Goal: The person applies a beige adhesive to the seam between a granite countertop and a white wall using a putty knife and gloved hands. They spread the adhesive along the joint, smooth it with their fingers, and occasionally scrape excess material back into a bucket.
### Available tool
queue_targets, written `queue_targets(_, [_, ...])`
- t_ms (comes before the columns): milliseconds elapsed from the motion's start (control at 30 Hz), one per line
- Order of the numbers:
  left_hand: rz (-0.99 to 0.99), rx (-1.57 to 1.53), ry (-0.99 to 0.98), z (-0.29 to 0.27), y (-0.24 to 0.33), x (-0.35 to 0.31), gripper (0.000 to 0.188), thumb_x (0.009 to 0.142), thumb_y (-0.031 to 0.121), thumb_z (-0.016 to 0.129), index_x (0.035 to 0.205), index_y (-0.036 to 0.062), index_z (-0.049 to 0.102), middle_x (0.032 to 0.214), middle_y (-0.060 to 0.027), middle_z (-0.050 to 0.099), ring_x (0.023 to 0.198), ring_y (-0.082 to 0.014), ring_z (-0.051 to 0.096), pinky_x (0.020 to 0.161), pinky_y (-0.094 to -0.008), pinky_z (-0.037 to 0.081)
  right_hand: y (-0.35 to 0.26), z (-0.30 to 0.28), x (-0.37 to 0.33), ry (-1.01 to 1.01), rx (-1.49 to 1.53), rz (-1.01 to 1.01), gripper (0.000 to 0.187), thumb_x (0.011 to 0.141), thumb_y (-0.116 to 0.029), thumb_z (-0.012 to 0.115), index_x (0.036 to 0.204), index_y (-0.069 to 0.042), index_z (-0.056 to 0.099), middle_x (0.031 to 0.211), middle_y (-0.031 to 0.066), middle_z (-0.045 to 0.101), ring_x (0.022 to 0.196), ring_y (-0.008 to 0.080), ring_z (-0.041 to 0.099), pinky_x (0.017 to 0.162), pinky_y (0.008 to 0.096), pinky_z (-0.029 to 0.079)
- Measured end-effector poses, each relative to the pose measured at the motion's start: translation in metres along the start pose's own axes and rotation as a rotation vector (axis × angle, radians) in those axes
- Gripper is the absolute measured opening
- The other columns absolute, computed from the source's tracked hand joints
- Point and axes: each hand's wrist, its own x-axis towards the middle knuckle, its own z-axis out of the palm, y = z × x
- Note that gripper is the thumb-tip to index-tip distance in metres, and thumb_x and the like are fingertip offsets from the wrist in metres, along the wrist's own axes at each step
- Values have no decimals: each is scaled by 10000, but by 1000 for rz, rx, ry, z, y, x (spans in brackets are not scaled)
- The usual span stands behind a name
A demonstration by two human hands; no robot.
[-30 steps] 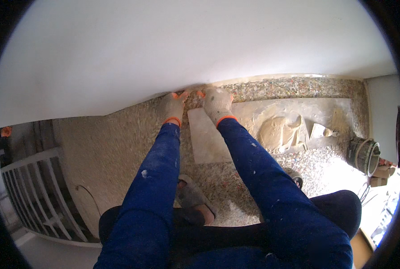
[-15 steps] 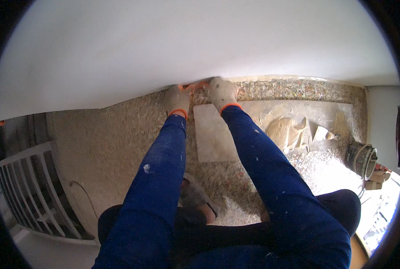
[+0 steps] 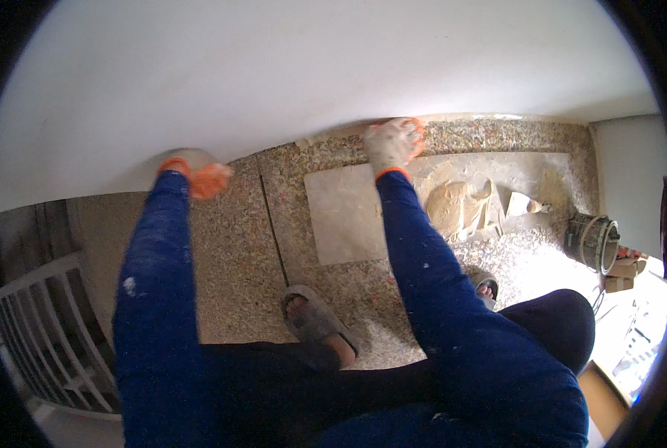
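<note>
My left hand [image 3: 199,178], in a white glove with orange fingers, is beside the lower edge of the white wall [image 3: 333,67], smeared by motion. Its orange fingers extend rightward; their grip is unclear. Against the foot of the wall, near the board's far edge, my right hand [image 3: 393,143] has curled gloved fingers. Whatever they may hold is hidden. Below and to its right lies a flat grey board [image 3: 341,216], bearing a mound of beige paste [image 3: 457,211]. A putty knife [image 3: 519,204] with a broad pale blade rests beside the paste.
A speckled floor [image 3: 236,276] with a dark seam spreads around my slippered feet. At the right stands a smeared bucket [image 3: 593,244] beside small brownish boxes [image 3: 623,275]. White slatted railing [image 3: 53,328] occupies the left side. Bright light falls across the right.
My hands were close together at the wall's foot; now the left has swung far left and the right has moved slightly right. A floor seam and my slippers show more.
</note>
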Motion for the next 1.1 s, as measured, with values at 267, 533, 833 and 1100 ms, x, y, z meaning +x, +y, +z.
queue_targets(267, [8,209,352,-49,-119,-35,359,997,465,542,1113,125,540,1042,-39,478,870,-188,440,685,-359,397,-112,39,-133,-243,169,-282,862,946,-434,497,1522,128,187,1594,330,190,1500,476,142,1217,561,106])
queue_targets(533, [-44,294,686,-44,-225,-26,420,1009,454,509,1262,122,463,1239,-75,403,1073,-250,385,845,-419,366,-73,7,-82,-168,327,-85,888,929,-417,551,1522,132,182,1592,339,187,1504,448,157,1231,519,99])
queue_targets(833, [-121,465,981,-59,-216,31,528,1023,442,473,1429,118,377,1461,-115,319,1302,-320,323,1025,-487,332,-100,32,-119,-395,123,-271,885,969,-449,526,1547,94,133,1600,329,167,1517,436,116,1232,525,103])
queue_targets(1100, [-214,874,1348,43,-204,103,639,1038,449,425,1561,104,298,1643,-140,227,1479,-365,280,1168,-528,306,-13,-6,-29,-39,107,-60,810,963,-356,503,1521,122,166,1568,353,223,1488,473,179,1225,532,116])
